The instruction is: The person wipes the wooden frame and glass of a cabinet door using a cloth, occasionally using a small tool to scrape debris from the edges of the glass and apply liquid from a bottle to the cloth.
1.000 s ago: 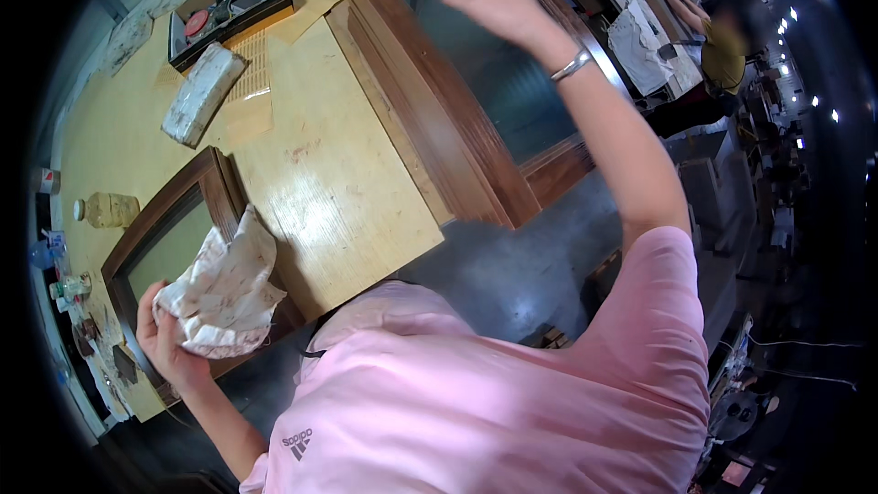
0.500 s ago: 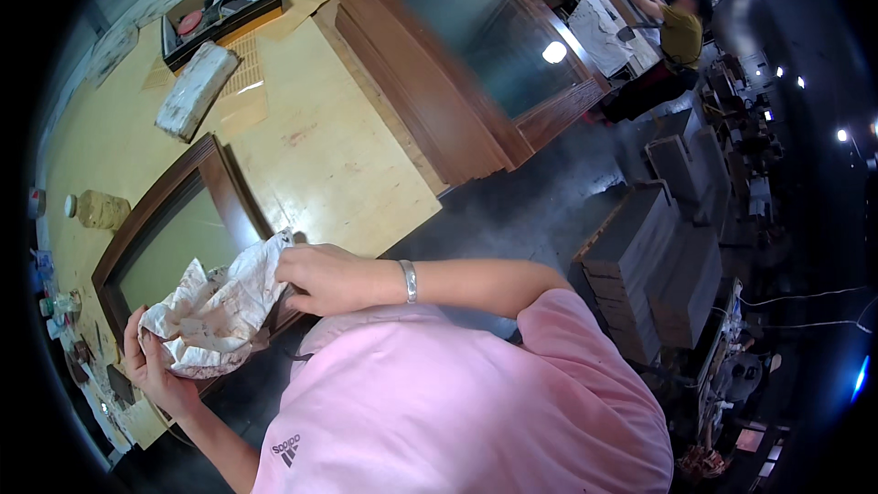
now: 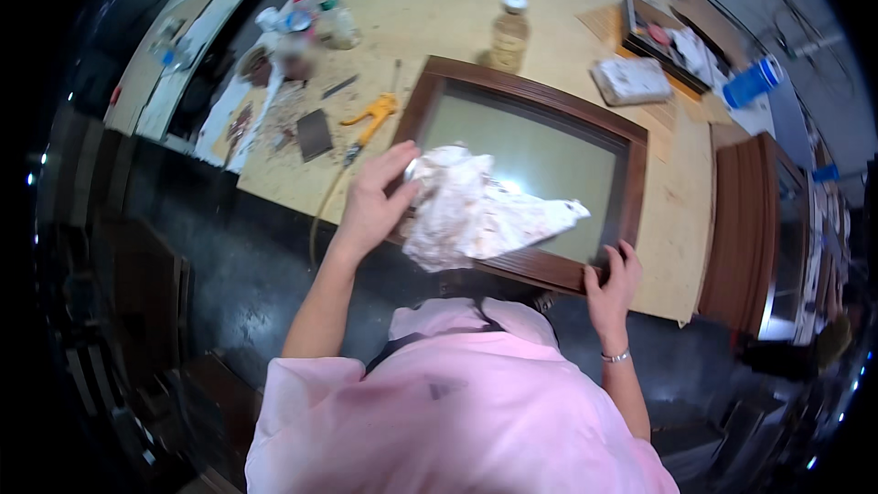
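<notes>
While my left hand (image 3: 370,206) pinches a stained white cloth (image 3: 457,210) over the eight o'clock side of a wood-framed glass panel (image 3: 549,151), my right hand (image 3: 613,293), fingers and thumb slightly apart, touches it at five o'clock; whether it grips, I cannot tell. In this head view, the panel lies on the table (image 3: 672,247). Around it, a capped bottle (image 3: 509,38) stands at twelve, a yellow trigger tool (image 3: 373,117) lies at ten, a white block (image 3: 631,82) at two.

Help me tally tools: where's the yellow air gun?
In the head view, the air gun lies left of centre on the table, between the dark square and the wooden frame.
</notes>
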{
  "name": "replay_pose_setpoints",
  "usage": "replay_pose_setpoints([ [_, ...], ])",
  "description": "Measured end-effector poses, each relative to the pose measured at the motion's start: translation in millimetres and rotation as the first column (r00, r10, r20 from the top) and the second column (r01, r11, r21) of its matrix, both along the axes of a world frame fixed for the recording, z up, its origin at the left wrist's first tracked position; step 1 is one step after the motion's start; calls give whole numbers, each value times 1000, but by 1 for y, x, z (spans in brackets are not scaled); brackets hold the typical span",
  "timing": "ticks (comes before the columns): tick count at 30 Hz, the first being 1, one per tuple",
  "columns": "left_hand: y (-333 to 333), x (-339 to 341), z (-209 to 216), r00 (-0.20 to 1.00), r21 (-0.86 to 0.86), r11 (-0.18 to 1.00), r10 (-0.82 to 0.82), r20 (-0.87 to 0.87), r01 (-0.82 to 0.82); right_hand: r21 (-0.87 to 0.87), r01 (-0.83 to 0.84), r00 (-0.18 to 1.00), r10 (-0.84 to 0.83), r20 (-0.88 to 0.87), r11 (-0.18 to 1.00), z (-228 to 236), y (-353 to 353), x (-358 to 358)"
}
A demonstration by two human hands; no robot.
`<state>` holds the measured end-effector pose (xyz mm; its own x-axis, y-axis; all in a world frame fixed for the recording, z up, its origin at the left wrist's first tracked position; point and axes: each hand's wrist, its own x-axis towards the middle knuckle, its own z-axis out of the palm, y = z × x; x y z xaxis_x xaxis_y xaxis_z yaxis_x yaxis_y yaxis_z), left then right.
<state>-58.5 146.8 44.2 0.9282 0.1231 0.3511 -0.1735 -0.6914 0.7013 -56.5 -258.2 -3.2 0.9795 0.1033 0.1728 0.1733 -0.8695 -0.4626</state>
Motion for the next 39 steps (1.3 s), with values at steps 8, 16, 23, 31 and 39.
replay_pose_setpoints([
  [8,213,-19,-102,639,44,658,744,-198,-752,-41,23,1000,-22,7,999,-5,4,0],
  [16,275,-10,-135,557,478,453,825,96,-753,-79,36,998,-32,52,996,-8,19,-2],
  [23,102,16,-58,986,-734,675,161,44,-77,444,-76,994,106,-42,893,34,78,-11],
  [31,-128,-2,-3,932,-624,716,-356,62,315,929,267,882,324,-343,257,79,131,-5],
  [39,-133,38,-26,958,546,795,-284,-50,264,979,196,980,-22,-195,58,52,-37,-22],
])
